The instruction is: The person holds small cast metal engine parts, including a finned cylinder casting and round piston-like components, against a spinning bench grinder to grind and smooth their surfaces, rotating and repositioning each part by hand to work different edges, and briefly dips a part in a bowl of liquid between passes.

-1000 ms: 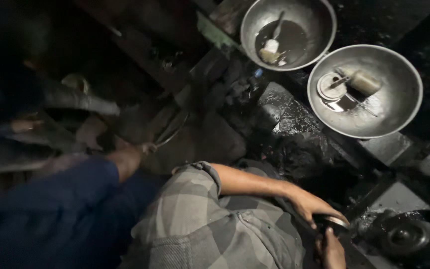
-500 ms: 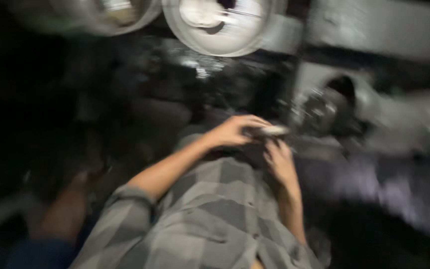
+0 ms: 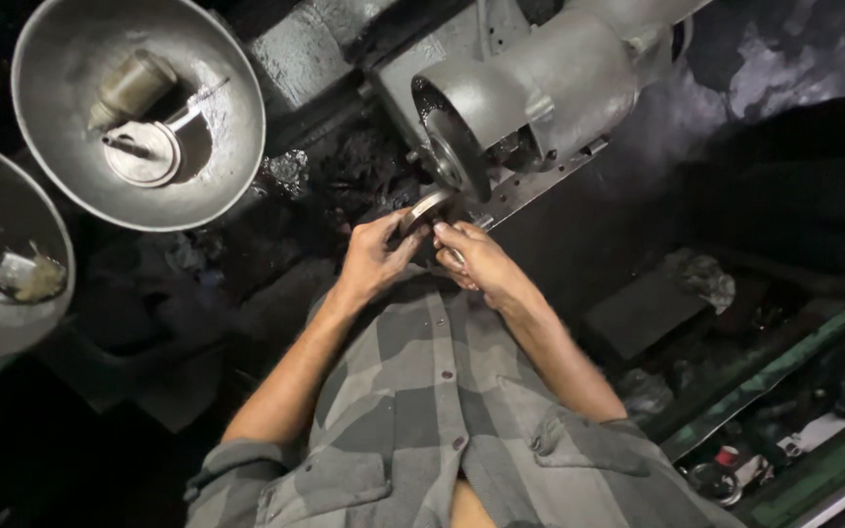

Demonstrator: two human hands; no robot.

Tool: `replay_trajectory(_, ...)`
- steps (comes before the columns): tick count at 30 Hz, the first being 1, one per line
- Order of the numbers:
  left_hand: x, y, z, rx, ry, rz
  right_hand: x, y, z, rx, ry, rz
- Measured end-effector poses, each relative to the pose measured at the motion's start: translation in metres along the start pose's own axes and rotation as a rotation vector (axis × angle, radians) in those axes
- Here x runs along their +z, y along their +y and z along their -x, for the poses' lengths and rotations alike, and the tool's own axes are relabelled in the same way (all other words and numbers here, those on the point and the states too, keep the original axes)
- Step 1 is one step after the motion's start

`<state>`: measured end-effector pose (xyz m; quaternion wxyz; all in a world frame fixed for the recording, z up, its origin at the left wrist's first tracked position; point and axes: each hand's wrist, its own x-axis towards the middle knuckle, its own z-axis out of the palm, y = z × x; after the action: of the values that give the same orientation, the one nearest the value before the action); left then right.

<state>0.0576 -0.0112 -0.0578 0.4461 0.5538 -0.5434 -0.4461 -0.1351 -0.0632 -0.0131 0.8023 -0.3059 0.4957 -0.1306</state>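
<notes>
My left hand (image 3: 376,254) and my right hand (image 3: 476,259) together grip a small round metal ring (image 3: 426,206). The ring is held up against the dark wheel (image 3: 462,154) of a grey bench grinder (image 3: 540,83). My left fingers pinch the ring's left edge, my right fingers hold its lower right side. Both forearms come out of grey checked shirt sleeves.
A large metal bowl (image 3: 232,147) at upper left holds a round disc, a small cylinder and a thin rod. A second bowl (image 3: 46,293) at the far left holds a pale lump. Green metal rails (image 3: 784,372) and small clutter lie at lower right.
The view has swung from the bowls to the grinder. Both hands, first low at the right, have carried the ring up to the grinder wheel.
</notes>
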Motion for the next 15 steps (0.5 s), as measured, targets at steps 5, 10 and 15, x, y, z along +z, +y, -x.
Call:
replay_trajectory(5, -0.001, 0.003, -0.018, 0.015, 0.001, -0.039, -0.004, 0.003, -0.013, 0.034, 0.023, -0.052)
replay_trajectory(10, 0.0, 0.011, -0.031, 0.045, -0.036, -0.107, -0.01, 0.007, -0.016, 0.024, 0.069, -0.026)
replay_trajectory(15, 0.002, 0.021, -0.043, 0.059, -0.066, -0.23, -0.016, 0.008, -0.014, 0.042, 0.095, -0.03)
